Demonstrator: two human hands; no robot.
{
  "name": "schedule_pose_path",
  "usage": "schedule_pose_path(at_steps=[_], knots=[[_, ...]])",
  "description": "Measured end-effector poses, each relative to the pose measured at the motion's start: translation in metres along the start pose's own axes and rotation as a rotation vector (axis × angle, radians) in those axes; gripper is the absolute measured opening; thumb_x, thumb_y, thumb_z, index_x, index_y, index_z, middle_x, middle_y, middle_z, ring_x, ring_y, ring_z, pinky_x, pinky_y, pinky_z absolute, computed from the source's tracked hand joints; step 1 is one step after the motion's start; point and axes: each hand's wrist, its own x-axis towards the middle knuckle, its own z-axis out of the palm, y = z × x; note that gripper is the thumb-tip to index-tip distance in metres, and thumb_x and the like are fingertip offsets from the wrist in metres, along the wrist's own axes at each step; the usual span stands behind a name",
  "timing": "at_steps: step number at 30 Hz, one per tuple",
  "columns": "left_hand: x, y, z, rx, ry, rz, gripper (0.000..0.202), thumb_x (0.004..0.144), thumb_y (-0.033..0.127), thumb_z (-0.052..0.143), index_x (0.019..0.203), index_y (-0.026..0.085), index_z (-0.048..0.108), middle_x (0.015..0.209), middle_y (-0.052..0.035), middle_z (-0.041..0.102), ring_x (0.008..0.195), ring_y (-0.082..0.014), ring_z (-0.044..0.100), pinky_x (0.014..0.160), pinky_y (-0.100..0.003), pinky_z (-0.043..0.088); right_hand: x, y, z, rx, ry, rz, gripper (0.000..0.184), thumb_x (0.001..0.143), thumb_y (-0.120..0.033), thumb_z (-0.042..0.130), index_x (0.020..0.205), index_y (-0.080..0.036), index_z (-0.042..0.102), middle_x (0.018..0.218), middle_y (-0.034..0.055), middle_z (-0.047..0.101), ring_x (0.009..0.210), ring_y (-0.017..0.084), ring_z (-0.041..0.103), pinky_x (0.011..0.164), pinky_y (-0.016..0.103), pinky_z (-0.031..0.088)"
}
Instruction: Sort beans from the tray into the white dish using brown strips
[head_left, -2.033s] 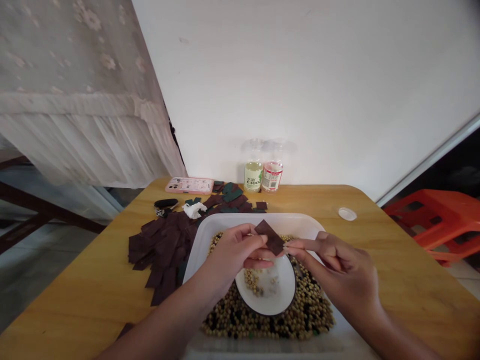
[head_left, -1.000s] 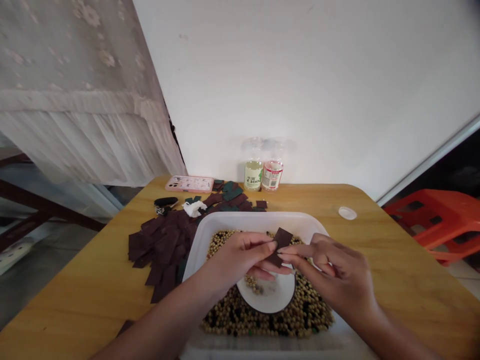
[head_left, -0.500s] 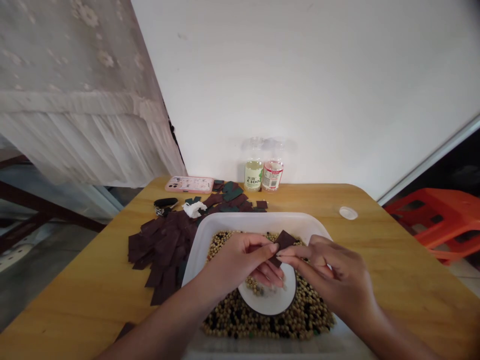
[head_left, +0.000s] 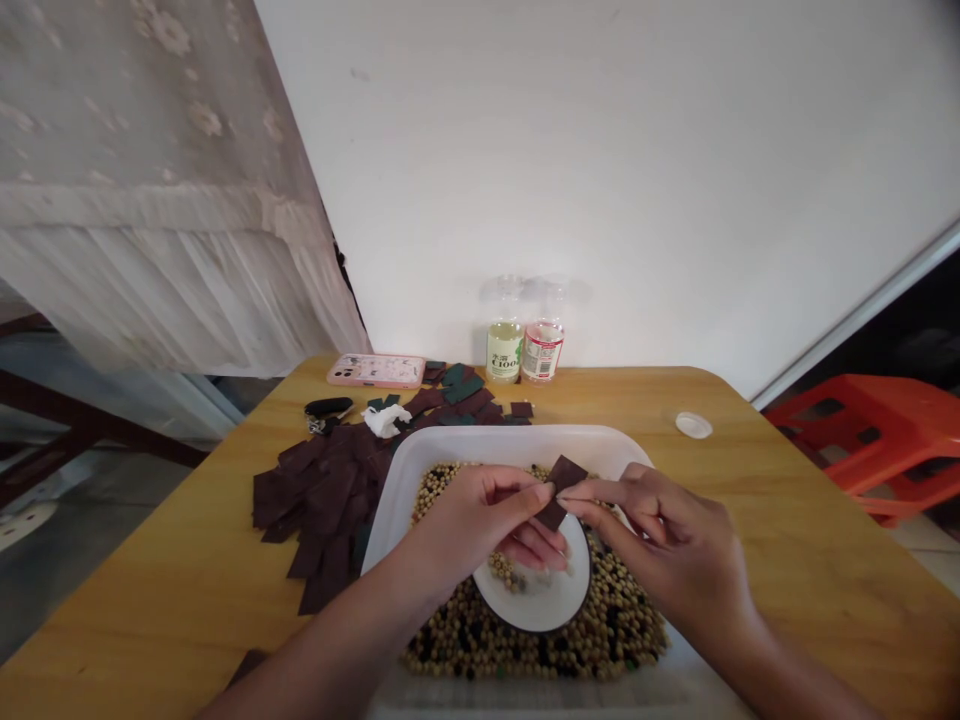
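My left hand pinches a thin dark brown square piece between thumb and forefinger, its other fingers curled loosely below. The thumb and forefinger of my right hand close on the right edge of the same piece; whether they also hold something small cannot be made out. Both hands are above a white bowl with a few pale beads in it. The bowl rests on a layer of tan and black beads inside a white plastic tub.
A heap of dark brown squares spreads left of the tub, with green pieces behind. Crumpled white tissue, a black key fob, a pink-cased phone, two bottles and a white lid lie around. An orange stool stands right.
The view has shifted slightly. My right fingertips have moved a little up along the piece's edge, while my left hand keeps its hold.
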Motion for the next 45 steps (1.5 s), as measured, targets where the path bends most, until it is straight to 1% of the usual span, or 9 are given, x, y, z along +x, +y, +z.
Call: schedule_pose_path(at_steps=[7,14,17,23,26,31,34,43,45], knots=[[-0.0005,0.0014,0.0011,0.021,0.017,0.007,0.031,0.07,0.044,0.063,0.068,0.014,0.059,0.058,-0.0008,0.065,0.053,-0.0108,0.063,0.05,-0.018,0.047,0.0003,-0.0012,-0.0003,-0.066,0.034,-0.058,0.046,0.073,-0.008,0.063,0.056,-0.021,0.023,0.056,-0.0025,0.059,0.058,0.012,0.064,0.044,0.019,0.044],[-0.0008,0.0022,0.0024,0.027,0.025,0.011,0.03,0.07,0.043,0.063,0.067,0.013,0.06,0.057,-0.0011,0.064,0.051,-0.0106,0.062,0.05,-0.019,0.046,-0.0016,-0.0017,-0.0009,-0.017,0.009,-0.082,0.046,0.072,-0.005,0.063,0.055,-0.02,0.024,0.051,-0.0048,0.052,0.058,0.012,0.064,0.045,0.018,0.044],[-0.0011,0.0022,0.003,0.027,0.028,0.001,0.03,0.07,0.044,0.063,0.066,0.014,0.059,0.058,-0.0015,0.065,0.052,-0.0112,0.062,0.051,-0.02,0.046,-0.0022,-0.0008,-0.0011,-0.027,0.067,-0.028,0.046,0.073,-0.006,0.063,0.055,-0.021,0.023,0.052,-0.004,0.051,0.064,0.015,0.066,0.043,0.018,0.043],[-0.0009,0.0015,0.0024,0.035,0.029,0.003,0.031,0.07,0.044,0.063,0.066,0.014,0.059,0.058,-0.0012,0.064,0.053,-0.0114,0.063,0.051,-0.02,0.046,-0.0018,-0.0006,-0.0017,-0.032,0.012,-0.071,0.045,0.072,-0.005,0.063,0.054,-0.021,0.025,0.047,-0.0064,0.043,0.058,0.013,0.064,0.044,0.019,0.043],[-0.0006,0.0014,0.0024,0.036,0.044,0.006,0.031,0.069,0.045,0.063,0.065,0.014,0.058,0.058,-0.0013,0.064,0.052,-0.0116,0.062,0.051,-0.021,0.046,-0.0007,-0.001,-0.0023,-0.04,0.071,-0.043,0.046,0.073,-0.005,0.062,0.054,-0.021,0.023,0.048,-0.0055,0.045,0.063,0.014,0.065,0.045,0.019,0.044],[-0.0005,0.0017,0.0028,0.025,0.02,-0.006,0.031,0.069,0.045,0.064,0.065,0.014,0.059,0.057,-0.0011,0.064,0.051,-0.0109,0.062,0.05,-0.02,0.046,-0.0001,-0.001,-0.0017,-0.069,0.032,-0.104,0.045,0.072,-0.005,0.063,0.054,-0.021,0.025,0.045,-0.0064,0.045,0.057,0.013,0.064,0.044,0.019,0.044],[-0.001,0.0018,0.0029,0.024,0.021,-0.007,0.031,0.07,0.043,0.064,0.063,0.014,0.059,0.057,-0.0014,0.064,0.051,-0.0103,0.062,0.05,-0.019,0.046,0.0002,-0.0007,-0.0018,-0.074,0.104,-0.036,0.045,0.074,-0.007,0.062,0.053,-0.021,0.025,0.045,-0.006,0.043,0.066,0.017,0.068,0.045,0.019,0.045],[-0.0009,0.0005,0.0029,0.012,0.02,0.009,0.031,0.07,0.043,0.064,0.063,0.014,0.059,0.055,-0.0018,0.064,0.049,-0.0104,0.061,0.049,-0.019,0.046,0.0008,0.0001,-0.0013,-0.032,0.116,-0.009,0.046,0.074,-0.008,0.062,0.054,-0.021,0.023,0.046,-0.0068,0.035,0.068,0.017,0.068,0.045,0.018,0.045],[-0.0007,0.0004,0.0029,0.001,0.012,0.007,0.029,0.07,0.042,0.065,0.065,0.014,0.06,0.055,-0.0015,0.064,0.049,-0.0103,0.061,0.048,-0.019,0.046,0.0001,0.0008,-0.0011,-0.021,0.064,-0.042,0.046,0.073,-0.007,0.063,0.055,-0.021,0.023,0.047,-0.0069,0.037,0.063,0.015,0.066,0.046,0.019,0.044]])
